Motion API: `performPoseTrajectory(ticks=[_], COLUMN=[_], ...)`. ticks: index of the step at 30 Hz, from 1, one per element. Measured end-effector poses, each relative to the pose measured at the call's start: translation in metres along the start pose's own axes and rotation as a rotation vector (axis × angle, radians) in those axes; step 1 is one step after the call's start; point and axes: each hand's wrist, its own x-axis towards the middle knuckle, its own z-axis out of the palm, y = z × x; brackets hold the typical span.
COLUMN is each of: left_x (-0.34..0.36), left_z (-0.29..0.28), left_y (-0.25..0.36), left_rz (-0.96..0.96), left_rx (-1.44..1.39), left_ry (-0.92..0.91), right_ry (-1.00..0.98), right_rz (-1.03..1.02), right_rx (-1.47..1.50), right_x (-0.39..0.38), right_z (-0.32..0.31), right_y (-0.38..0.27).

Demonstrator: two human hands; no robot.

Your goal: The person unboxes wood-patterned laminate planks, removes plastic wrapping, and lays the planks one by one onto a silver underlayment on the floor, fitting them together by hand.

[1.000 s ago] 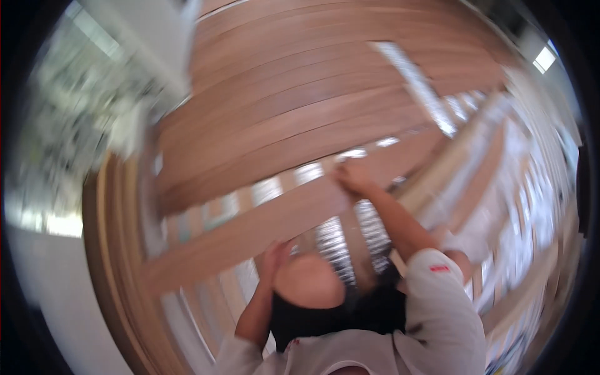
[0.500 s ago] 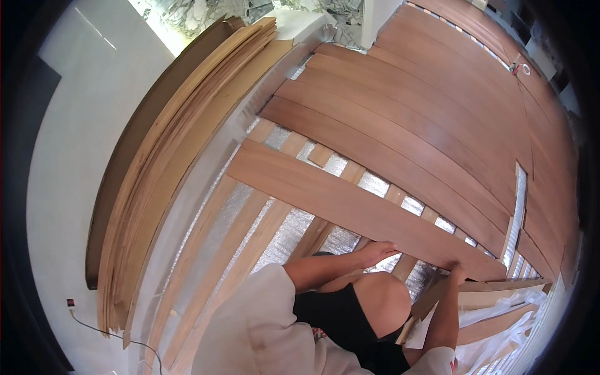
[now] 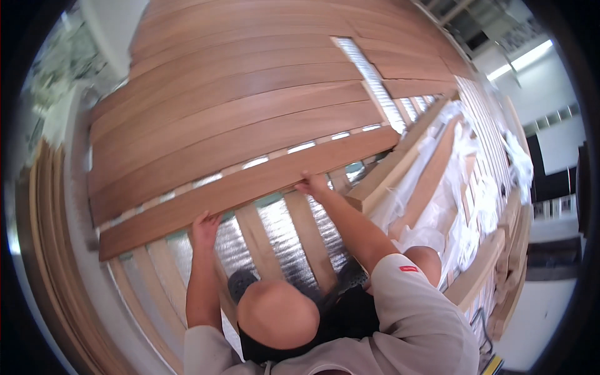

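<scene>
A long reddish-brown floorboard (image 3: pixel 250 184) lies across the pale wooden battens (image 3: pixel 259 240), nearly parallel to the laid floorboards (image 3: pixel 237 106). A narrow gap, showing silver foil and batten ends, separates it from them. My left hand (image 3: pixel 205 230) grips the board's near edge left of its middle, fingers at the rim. Farther right along the same edge, my right hand (image 3: pixel 314 185) pinches the board, with the thumb side on top. The fingers' undersides are hidden by the board. My bent knee (image 3: pixel 278 312) is between my arms.
Silver foil (image 3: pixel 278 225) shows between the battens. On the right lie planks (image 3: pixel 425 178) wrapped in white plastic sheeting (image 3: pixel 465 187). More timber (image 3: pixel 481 265) rests near my right side. A stack of long boards (image 3: pixel 47 206) stands at the left. A foil-lined slot (image 3: pixel 375 84) interrupts the laid floor.
The view has turned right. The floorboard has moved toward the laid floor, and the gap between them has narrowed. My hands are farther apart along its near edge.
</scene>
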Motion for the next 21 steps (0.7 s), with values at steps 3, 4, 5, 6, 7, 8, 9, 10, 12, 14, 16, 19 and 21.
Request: performPoseTrajectory(ticks=[3,4,5,6,7,8,9,10,12,14,16,19,21], left_x=[0.015,0.015,0.016,0.014,0.014,0.012,0.009,0.007,-0.002,-0.008,-0.009,0.006,0.018], left_z=[-0.012,-0.012,-0.010,-0.004,-0.004,-0.005,-0.006,-0.007,0.005,0.008,-0.001,-0.013,-0.007], left_y=[0.008,0.006,-0.002,-0.010,-0.013,-0.016,-0.015,-0.013,-0.009,0.002,0.017,0.020,0.004], left_rz=[0.058,0.086,0.148,0.215,0.289,0.316,0.261,0.207,0.128,0.053,0.009,-0.030,-0.059], left_rx=[-0.038,-0.048,-0.016,0.019,0.051,0.169,0.237,0.304,0.625,0.771,0.841,0.852,0.885], left_ry=[0.080,0.122,0.158,0.195,0.229,0.253,0.284,0.315,0.415,0.447,0.481,0.492,0.453], right_ry=[-0.017,-0.005,0.006,0.013,0.006,-0.001,-0.006,-0.038,-0.060,-0.077,-0.093,-0.144,-0.417], right_rz=[0.058,0.058,0.056,0.056,0.079,0.100,0.127,0.111,0.160,0.185,0.188,0.142,-0.191], right_rx=[0.109,0.120,0.130,0.143,0.114,0.084,0.055,0.039,-0.074,-0.188,-0.297,-0.498,-0.925], right_x=[0.004,0.004,0.004,0.004,0.006,0.007,0.006,0.006,0.009,0.012,0.017,0.027,0.050], right_z=[0.015,0.017,0.020,0.020,0.021,0.020,0.020,0.017,0.012,0.014,0.021,0.015,-0.021], right_y=[0.006,0.010,0.014,0.017,0.020,0.022,0.025,0.027,0.026,0.019,0.016,0.022,0.029])
